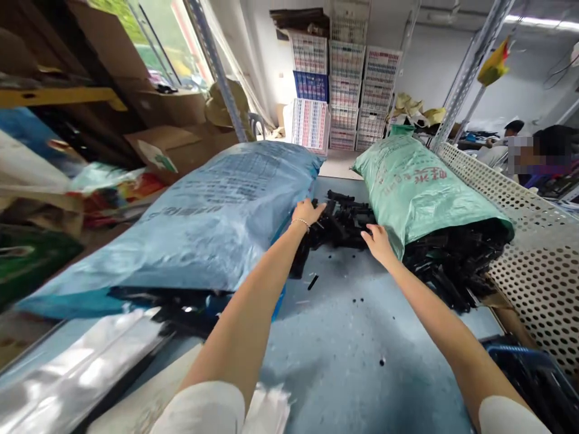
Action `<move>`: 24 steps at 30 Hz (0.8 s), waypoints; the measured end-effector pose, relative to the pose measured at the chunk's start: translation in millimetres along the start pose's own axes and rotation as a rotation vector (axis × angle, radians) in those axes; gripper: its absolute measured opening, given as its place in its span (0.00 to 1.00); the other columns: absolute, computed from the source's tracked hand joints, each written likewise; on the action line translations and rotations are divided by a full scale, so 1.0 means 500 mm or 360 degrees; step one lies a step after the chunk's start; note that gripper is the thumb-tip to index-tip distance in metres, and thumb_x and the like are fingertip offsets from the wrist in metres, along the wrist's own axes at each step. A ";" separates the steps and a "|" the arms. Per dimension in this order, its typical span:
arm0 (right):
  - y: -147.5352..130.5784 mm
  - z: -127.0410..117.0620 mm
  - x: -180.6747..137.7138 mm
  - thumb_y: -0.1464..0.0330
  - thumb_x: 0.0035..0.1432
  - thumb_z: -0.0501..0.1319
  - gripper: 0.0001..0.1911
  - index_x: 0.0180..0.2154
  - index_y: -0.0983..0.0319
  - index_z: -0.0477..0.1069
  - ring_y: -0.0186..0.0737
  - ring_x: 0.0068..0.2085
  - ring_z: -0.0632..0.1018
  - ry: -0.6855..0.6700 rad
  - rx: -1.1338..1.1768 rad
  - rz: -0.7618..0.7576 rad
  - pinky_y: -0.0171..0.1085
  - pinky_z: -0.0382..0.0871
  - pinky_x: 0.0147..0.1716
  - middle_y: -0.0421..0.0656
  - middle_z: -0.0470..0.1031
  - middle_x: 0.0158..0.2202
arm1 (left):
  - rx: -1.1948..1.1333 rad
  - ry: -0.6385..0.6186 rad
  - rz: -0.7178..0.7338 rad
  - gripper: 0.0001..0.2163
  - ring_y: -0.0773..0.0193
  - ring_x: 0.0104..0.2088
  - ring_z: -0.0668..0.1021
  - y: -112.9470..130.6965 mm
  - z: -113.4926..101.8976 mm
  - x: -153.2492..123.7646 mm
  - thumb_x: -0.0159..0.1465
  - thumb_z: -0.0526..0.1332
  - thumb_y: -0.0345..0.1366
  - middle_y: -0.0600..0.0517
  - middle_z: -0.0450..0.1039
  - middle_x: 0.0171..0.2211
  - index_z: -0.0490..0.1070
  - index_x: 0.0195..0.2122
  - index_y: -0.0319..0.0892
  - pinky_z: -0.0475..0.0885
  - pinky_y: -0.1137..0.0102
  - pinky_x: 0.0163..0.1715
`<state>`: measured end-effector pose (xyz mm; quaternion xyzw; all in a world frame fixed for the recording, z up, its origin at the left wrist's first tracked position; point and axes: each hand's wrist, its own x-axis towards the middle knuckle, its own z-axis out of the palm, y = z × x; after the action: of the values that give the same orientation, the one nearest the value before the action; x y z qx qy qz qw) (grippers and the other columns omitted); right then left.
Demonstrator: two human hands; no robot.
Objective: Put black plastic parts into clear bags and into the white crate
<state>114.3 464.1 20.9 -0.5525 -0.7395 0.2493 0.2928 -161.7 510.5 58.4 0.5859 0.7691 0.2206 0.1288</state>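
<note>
Both my arms reach forward over a blue table top (353,337). My left hand (306,213), with a thin bracelet at the wrist, lies on a heap of small black plastic parts (340,224) between two sacks, fingers stretched out. My right hand (377,240) rests on the same heap's right edge, fingers flat and pointing left. A big blue woven sack (212,223) lies to the left. A green sack (418,187) lies to the right, black parts spilling from its open mouth (456,259).
A perforated metal panel (534,253) fences the right side. White and blue crates (346,90) are stacked at the back wall. Cardboard boxes (167,147) and bags crowd the shelves on the left. A silvery bag (76,374) lies near left. A person sits beyond the panel at far right.
</note>
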 end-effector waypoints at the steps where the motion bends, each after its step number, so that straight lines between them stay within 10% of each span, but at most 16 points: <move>1: -0.002 0.003 0.052 0.54 0.67 0.54 0.31 0.64 0.65 0.66 0.56 0.69 0.63 -0.0039 -0.0019 0.0037 0.52 0.53 0.69 0.59 0.63 0.66 | 0.0004 -0.0082 -0.0041 0.37 0.37 0.62 0.73 -0.005 0.006 0.039 0.68 0.51 0.57 0.26 0.70 0.60 0.65 0.64 0.26 0.68 0.53 0.60; 5: -0.003 0.039 0.176 0.46 0.64 0.55 0.39 0.68 0.61 0.62 0.56 0.65 0.70 -0.0331 -0.0049 0.0156 0.49 0.63 0.63 0.54 0.68 0.66 | 0.0015 -0.0359 -0.0004 0.36 0.40 0.56 0.78 -0.036 0.059 0.124 0.56 0.65 0.61 0.35 0.78 0.54 0.76 0.54 0.35 0.72 0.60 0.55; 10: -0.011 0.076 0.146 0.58 0.56 0.64 0.44 0.71 0.56 0.55 0.62 0.56 0.78 -0.0598 -0.0127 0.0174 0.52 0.70 0.54 0.51 0.77 0.58 | 0.0002 -0.0507 0.0081 0.34 0.45 0.57 0.78 -0.075 0.108 0.099 0.53 0.66 0.62 0.44 0.80 0.54 0.78 0.53 0.42 0.72 0.64 0.55; 18: -0.034 0.087 -0.112 0.67 0.56 0.59 0.40 0.70 0.53 0.56 0.58 0.57 0.77 -0.0620 -0.0053 -0.0052 0.53 0.67 0.57 0.48 0.77 0.57 | -0.0030 -0.0538 0.0089 0.34 0.39 0.58 0.77 -0.050 0.124 -0.123 0.55 0.67 0.55 0.37 0.73 0.61 0.73 0.58 0.40 0.72 0.58 0.55; 24: 0.003 0.039 -0.223 0.70 0.48 0.60 0.42 0.66 0.64 0.61 0.51 0.57 0.77 -0.0380 0.0549 0.0146 0.49 0.67 0.60 0.50 0.77 0.56 | -0.0068 -0.0377 0.0101 0.37 0.33 0.69 0.62 -0.010 0.105 -0.301 0.66 0.59 0.51 0.30 0.43 0.74 0.51 0.73 0.42 0.62 0.45 0.64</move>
<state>125.7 356.5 -11.5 -0.4939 -0.6894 0.4489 0.2815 -99.9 375.0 1.3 0.6291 0.7246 0.1701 0.2240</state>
